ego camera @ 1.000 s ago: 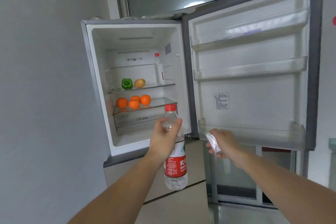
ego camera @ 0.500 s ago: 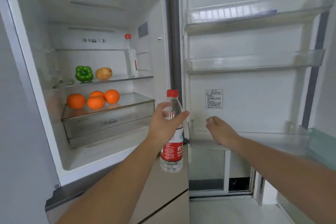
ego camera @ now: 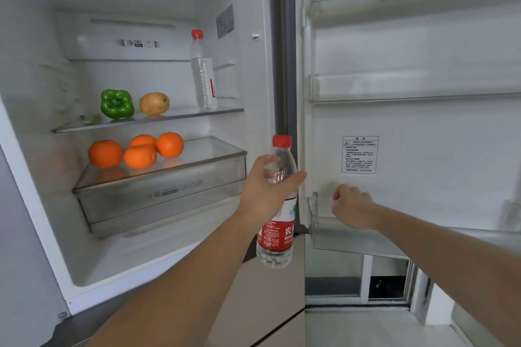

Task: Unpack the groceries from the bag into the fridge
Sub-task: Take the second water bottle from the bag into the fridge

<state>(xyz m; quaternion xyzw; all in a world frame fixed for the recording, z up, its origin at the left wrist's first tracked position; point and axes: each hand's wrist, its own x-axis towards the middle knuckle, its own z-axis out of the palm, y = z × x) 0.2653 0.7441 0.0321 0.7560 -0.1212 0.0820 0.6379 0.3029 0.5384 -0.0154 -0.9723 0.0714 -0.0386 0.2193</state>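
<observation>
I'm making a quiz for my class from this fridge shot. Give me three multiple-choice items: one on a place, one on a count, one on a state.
1. Where does the green bell pepper sit?
A. on the glass shelf beside the yellowish potato
B. in the door bin
C. among the oranges

2. How many round oranges lie on the clear drawer's lid?
A. two
B. four
C. six

3. What is the left hand doing?
A. hanging idle
B. pressing the door
C. gripping a red-capped clear plastic water bottle

Answers:
1 A: the pepper stands left of the yellowish potato on the glass shelf.
2 B: four oranges show.
3 C: fingers wrap around the red-capped clear plastic water bottle.
</observation>
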